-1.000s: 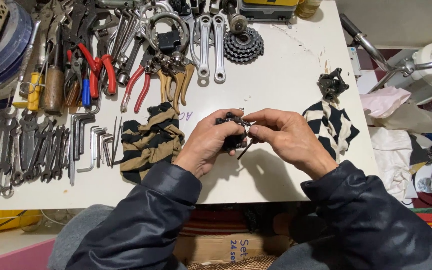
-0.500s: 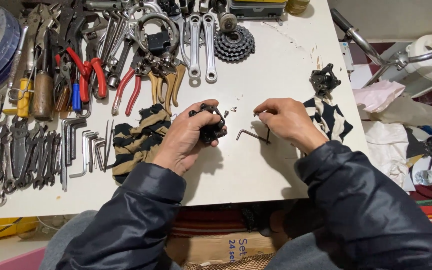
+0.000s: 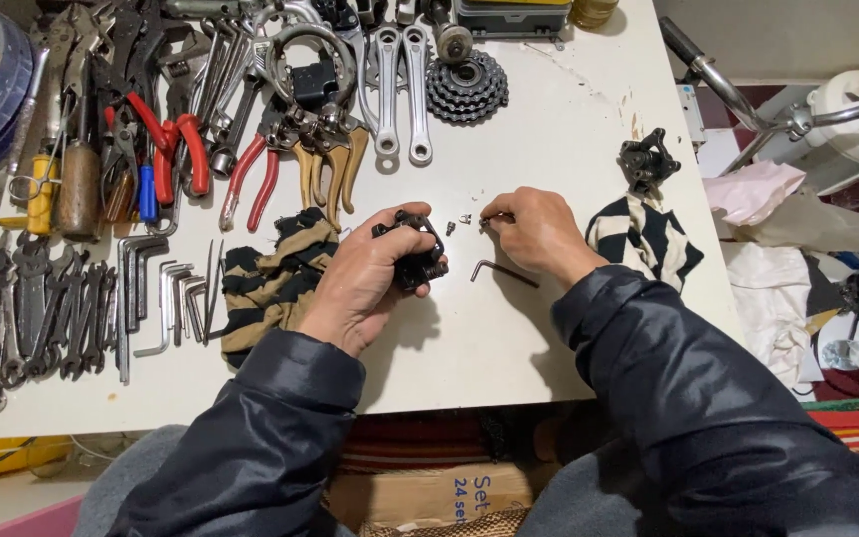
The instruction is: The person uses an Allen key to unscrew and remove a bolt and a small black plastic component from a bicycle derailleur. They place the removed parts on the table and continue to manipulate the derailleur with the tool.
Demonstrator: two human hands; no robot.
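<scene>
My left hand [image 3: 370, 278] grips a small black metal bicycle part [image 3: 412, 249] just above the white table [image 3: 549, 109]. My right hand [image 3: 534, 231] rests on the table to the right of it, fingertips pinched at a tiny bolt [image 3: 489, 219], with other small silver pieces [image 3: 457, 223] lying between the hands. A dark hex key [image 3: 501, 270] lies on the table just below my right hand, apart from it. Both arms wear dark jacket sleeves.
Pliers and cutters with red and tan handles [image 3: 251, 169], wrenches [image 3: 12, 308] and hex keys [image 3: 156, 288] fill the table's left. Crank arms [image 3: 400, 89] and a cassette [image 3: 466, 88] lie at the back. Striped rags [image 3: 260, 283] [image 3: 648, 239] flank my hands; another black part [image 3: 646, 159] sits right.
My hands have come apart. The right hand laid the hex key on the table and reached up to the small pieces. The left hand kept the black part and shifted slightly left.
</scene>
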